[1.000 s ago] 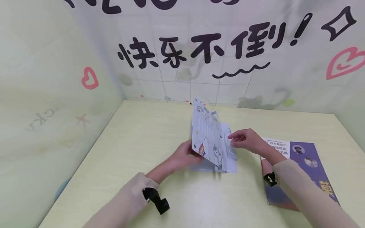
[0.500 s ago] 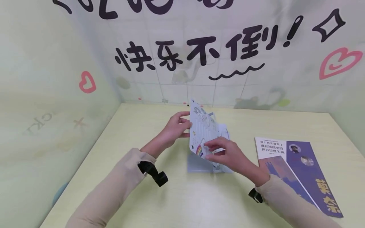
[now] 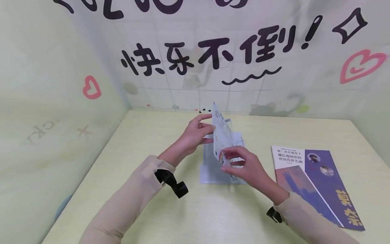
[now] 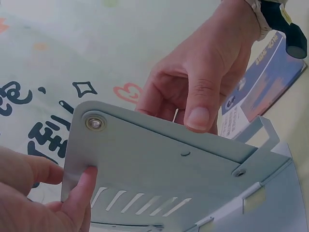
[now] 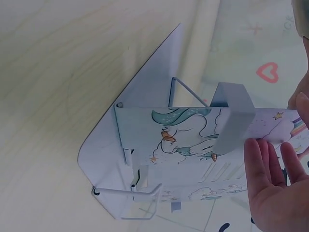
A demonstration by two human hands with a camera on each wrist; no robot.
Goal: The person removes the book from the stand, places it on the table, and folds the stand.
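Head view: pale-blue metal folding bookstand with unicorn print (image 3: 223, 142), back panel pinched by your left hand (image 3: 195, 135) and right hand (image 3: 243, 166); risk: hinge snapping shut on your fingers (image 3: 233, 152).

A pale yellow-green wood-grain counter (image 3: 158, 142) is set into a corner. The back wall (image 3: 182, 91) is tiled in white behind a translucent sheet printed with black characters and a pink heart (image 3: 359, 66). Another pink heart (image 3: 91, 88) is shown on the left wall (image 3: 45, 101).
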